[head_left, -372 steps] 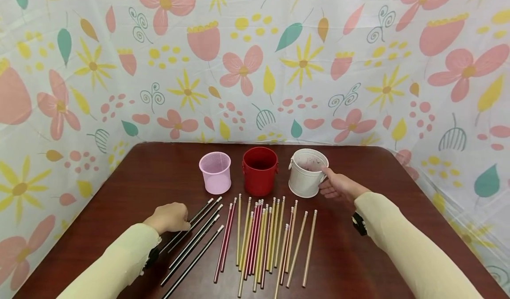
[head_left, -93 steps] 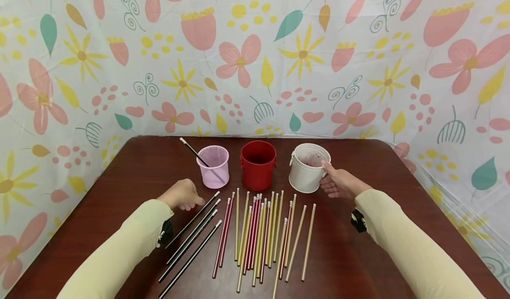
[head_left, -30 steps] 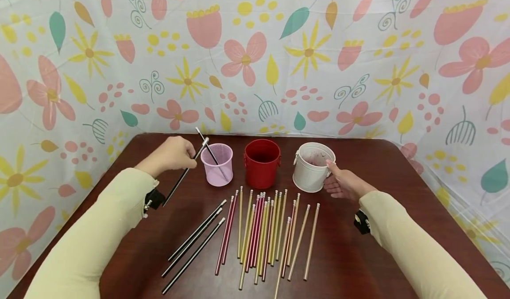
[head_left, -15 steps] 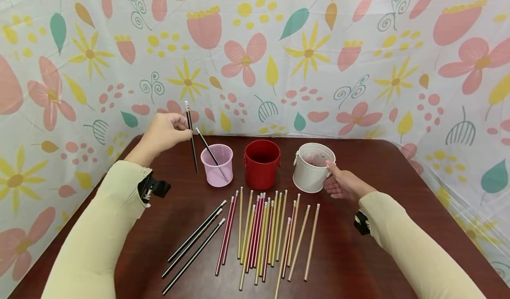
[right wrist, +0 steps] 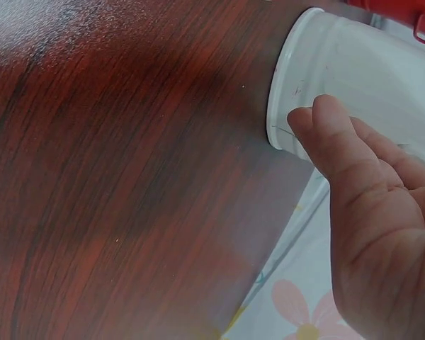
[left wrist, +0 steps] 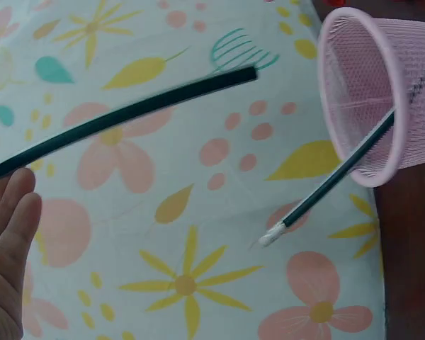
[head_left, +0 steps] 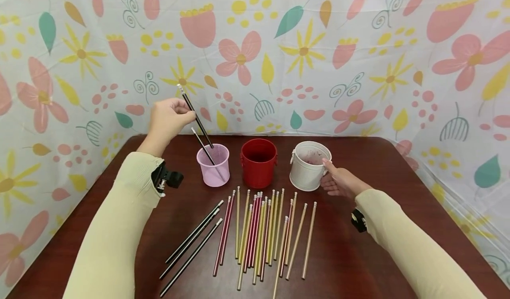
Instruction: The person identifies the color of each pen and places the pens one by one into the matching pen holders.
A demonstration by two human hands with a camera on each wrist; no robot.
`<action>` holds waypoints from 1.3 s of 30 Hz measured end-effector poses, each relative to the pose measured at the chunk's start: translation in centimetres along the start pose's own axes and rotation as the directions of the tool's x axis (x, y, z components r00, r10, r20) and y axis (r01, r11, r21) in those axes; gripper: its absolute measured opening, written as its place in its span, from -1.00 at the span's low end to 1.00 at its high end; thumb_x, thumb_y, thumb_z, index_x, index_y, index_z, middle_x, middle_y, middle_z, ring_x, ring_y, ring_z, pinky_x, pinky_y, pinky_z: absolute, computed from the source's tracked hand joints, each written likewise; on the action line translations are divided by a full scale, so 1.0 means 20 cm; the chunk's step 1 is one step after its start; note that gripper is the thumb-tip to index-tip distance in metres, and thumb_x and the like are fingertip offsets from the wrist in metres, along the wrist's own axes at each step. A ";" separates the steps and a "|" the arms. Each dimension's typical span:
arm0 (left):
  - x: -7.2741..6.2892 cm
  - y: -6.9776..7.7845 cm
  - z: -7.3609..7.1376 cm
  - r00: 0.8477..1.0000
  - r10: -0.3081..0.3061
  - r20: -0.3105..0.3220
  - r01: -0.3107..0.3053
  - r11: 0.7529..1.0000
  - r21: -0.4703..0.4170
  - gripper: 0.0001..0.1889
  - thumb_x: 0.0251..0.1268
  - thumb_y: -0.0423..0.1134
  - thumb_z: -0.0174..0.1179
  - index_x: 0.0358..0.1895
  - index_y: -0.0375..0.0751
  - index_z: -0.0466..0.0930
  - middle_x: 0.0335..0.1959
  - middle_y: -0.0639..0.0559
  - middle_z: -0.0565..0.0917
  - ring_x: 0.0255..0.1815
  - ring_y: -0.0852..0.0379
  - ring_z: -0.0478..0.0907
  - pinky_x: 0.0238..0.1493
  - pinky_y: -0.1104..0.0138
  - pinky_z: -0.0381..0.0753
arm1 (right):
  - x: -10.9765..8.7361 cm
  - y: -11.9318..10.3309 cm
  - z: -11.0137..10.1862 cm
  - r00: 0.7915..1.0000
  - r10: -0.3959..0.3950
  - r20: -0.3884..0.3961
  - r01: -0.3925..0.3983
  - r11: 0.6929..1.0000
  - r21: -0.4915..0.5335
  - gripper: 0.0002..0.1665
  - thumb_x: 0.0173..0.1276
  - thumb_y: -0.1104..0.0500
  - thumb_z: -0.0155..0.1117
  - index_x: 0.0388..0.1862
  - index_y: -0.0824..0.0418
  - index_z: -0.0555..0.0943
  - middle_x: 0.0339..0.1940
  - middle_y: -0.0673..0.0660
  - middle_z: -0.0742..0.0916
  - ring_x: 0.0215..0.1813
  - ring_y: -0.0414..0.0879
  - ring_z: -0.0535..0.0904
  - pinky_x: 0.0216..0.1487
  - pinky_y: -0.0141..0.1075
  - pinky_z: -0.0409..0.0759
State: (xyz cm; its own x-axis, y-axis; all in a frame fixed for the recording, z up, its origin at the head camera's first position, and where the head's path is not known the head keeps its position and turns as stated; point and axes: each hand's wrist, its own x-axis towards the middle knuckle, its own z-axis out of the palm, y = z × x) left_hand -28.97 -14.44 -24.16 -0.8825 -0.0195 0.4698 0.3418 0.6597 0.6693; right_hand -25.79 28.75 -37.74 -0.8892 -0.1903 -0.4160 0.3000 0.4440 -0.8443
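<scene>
My left hand (head_left: 169,119) pinches a black pencil (head_left: 197,115) between thumb and fingers, tilted with its white eraser end up. The pencil's lower end overlaps the far rim of the pink mesh cup (head_left: 214,175) in the head view; in the left wrist view this dark end (left wrist: 248,74) is outside the cup's mouth. Another black pencil (head_left: 204,146) leans inside the cup, eraser up. My right hand (head_left: 343,183) rests at the side of the white bucket (head_left: 304,177), thumb at its rim, fingers (right wrist: 340,138) fairly straight along its wall.
A red bucket (head_left: 259,170) stands between cup and white bucket. In front lie black pencils (head_left: 191,257) at left, dark red pencils (head_left: 224,237) beside them, then a mixed row of gold and red pencils (head_left: 260,237). A flowered cloth (head_left: 255,68) hangs behind the brown table (head_left: 358,254).
Since the oldest frame, one black pencil has gone into the pink cup. My left hand then lifted a second from the table, raised it and swung its lower end rightward to the cup. Right hand unmoved.
</scene>
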 end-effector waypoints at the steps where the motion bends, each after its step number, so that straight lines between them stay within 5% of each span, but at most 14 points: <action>1: 0.00 0.00 0.01 1.000 0.005 0.000 -0.005 1.000 0.017 -0.87 0.03 -0.30 0.19 -0.43 -0.33 0.60 -0.44 -0.10 0.73 -0.45 0.23 0.48 -0.42 0.45 0.38 | 0.00 0.00 0.00 1.000 0.001 -0.002 -0.001 1.000 0.001 0.14 0.45 -0.35 -0.61 0.23 0.79 0.15 0.28 0.66 0.29 0.33 0.42 0.25 0.24 0.07 0.38; 12: -0.02 -0.15 0.21 0.998 -0.010 0.066 0.008 0.999 0.042 -0.83 0.03 -0.29 0.20 -0.38 -0.36 0.63 -0.31 -0.22 0.73 -0.22 -0.10 0.65 -0.16 0.19 0.54 | 0.01 0.01 0.00 1.000 -0.021 -0.002 0.021 1.000 0.018 0.14 0.46 -0.35 -0.60 0.22 0.81 0.14 0.27 0.68 0.28 0.33 0.43 0.24 0.24 0.07 0.38; 19: -0.10 -0.25 0.30 0.994 -0.057 0.093 0.056 0.998 0.014 -0.84 -0.02 -0.30 0.21 -0.41 -0.36 0.63 -0.33 -0.21 0.73 -0.26 -0.09 0.64 -0.28 0.30 0.50 | 0.01 0.01 0.00 1.000 -0.015 -0.011 0.016 1.000 0.010 0.13 0.46 -0.34 -0.58 0.21 0.79 0.16 0.27 0.67 0.31 0.32 0.42 0.28 0.20 0.03 0.43; 24: -0.13 -0.29 0.33 0.987 -0.106 0.117 0.102 0.994 0.037 -0.80 -0.04 -0.27 0.21 -0.37 -0.34 0.65 -0.32 -0.17 0.74 -0.24 -0.05 0.65 -0.25 0.29 0.51 | 0.00 0.01 -0.01 1.000 -0.015 0.002 0.015 1.000 0.001 0.13 0.47 -0.34 -0.59 0.22 0.80 0.15 0.27 0.67 0.30 0.33 0.42 0.26 0.22 0.06 0.40; 32: -0.14 -0.32 0.34 0.961 -0.259 0.097 0.256 0.966 0.045 -0.77 0.01 -0.25 0.24 -0.32 -0.37 0.67 -0.43 -0.15 0.74 -0.58 0.25 0.62 -0.45 0.45 0.47 | -0.01 -0.01 -0.01 1.000 -0.012 0.023 0.013 1.000 -0.011 0.13 0.47 -0.33 -0.63 0.23 0.81 0.12 0.28 0.68 0.28 0.33 0.44 0.23 0.24 0.10 0.36; 39: -0.17 -0.34 0.36 0.948 -0.305 0.086 0.302 0.952 0.048 -0.74 0.00 -0.22 0.26 -0.33 -0.37 0.67 -0.54 -0.04 0.69 -0.37 -0.01 0.61 -0.35 0.33 0.46 | 0.00 -0.01 -0.01 1.000 0.003 0.024 -0.002 1.000 -0.023 0.15 0.45 -0.36 -0.63 0.25 0.79 0.11 0.29 0.66 0.27 0.33 0.43 0.24 0.24 0.10 0.36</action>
State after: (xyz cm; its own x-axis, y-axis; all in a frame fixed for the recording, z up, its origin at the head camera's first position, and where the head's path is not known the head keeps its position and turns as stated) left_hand -30.67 -13.54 -34.45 -0.9690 -0.1556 0.1920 0.0433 0.6582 0.7516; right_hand -25.86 28.79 -37.43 -0.8799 -0.2096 -0.4264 0.2941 0.4645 -0.8353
